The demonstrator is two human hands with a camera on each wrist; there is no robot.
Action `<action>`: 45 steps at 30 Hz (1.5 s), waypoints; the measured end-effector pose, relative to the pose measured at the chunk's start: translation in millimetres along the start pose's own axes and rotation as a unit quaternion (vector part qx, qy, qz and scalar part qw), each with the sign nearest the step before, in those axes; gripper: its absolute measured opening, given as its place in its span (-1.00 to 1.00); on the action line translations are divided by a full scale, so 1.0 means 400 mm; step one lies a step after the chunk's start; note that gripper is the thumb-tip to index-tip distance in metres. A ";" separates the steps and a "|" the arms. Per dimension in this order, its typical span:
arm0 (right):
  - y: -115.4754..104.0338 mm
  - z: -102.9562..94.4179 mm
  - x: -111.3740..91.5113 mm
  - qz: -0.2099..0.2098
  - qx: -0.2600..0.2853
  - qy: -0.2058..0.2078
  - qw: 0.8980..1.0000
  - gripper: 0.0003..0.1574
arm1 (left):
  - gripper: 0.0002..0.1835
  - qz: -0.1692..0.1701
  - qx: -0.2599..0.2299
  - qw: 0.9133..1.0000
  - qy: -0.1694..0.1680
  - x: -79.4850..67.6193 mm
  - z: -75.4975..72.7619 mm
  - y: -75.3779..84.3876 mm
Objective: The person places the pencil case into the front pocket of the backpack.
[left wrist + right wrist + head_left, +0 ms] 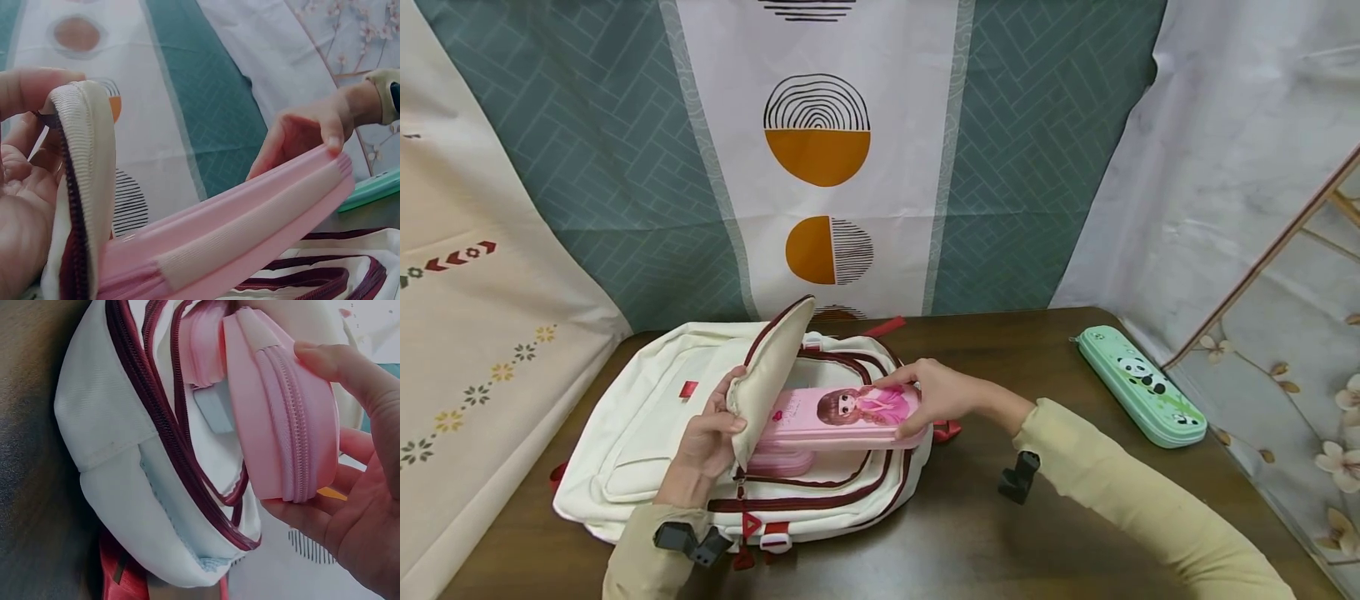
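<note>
A white backpack [647, 417] with dark red zippers lies on the table, its front pocket unzipped. My left hand [706, 437] pinches the edge of the pocket flap [775, 367] and holds it raised. By its right end, my right hand [936, 396] grips a pink pencil case [797, 412] printed with a doll; its left end is hidden behind the flap. Below it, inside the pocket, lies another pink case [782, 462]. In the right wrist view a pale grey-blue block [214, 406] also shows inside the pocket.
A green panda pencil case [1138, 383] lies at the right of the brown table [1000, 350]. A patterned curtain [1022, 150] hangs behind. Red straps [122, 569] stick out from the backpack, and zipper pulls [750, 525] dangle at its front edge.
</note>
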State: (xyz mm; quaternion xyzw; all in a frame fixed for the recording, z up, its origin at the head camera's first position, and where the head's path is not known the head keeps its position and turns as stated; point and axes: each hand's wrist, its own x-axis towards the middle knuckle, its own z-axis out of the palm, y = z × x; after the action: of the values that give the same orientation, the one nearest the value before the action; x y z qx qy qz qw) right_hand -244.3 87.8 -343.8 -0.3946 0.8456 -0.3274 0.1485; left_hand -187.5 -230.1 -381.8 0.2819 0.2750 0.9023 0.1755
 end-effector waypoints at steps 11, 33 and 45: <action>-0.011 0.070 0.074 -0.035 0.025 0.012 0.999 -0.18 | -0.38 -0.001 0.009 1.000 -0.001 0.016 0.025 -0.035; 0.019 0.135 0.075 0.023 0.074 0.086 0.993 -0.13 | -0.39 -0.027 0.072 0.997 0.004 0.070 0.014 -0.057; 0.049 0.161 0.058 0.051 0.126 0.111 0.984 -0.14 | -0.40 -0.006 0.440 0.889 0.130 -0.006 0.039 0.021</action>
State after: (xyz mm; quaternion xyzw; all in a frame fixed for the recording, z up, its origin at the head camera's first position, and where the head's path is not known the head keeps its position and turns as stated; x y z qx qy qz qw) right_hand -237.6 51.3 -404.7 -0.2900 0.8278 -0.4654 0.1185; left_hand -177.7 -231.7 -367.1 0.2091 0.6656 0.7164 0.0020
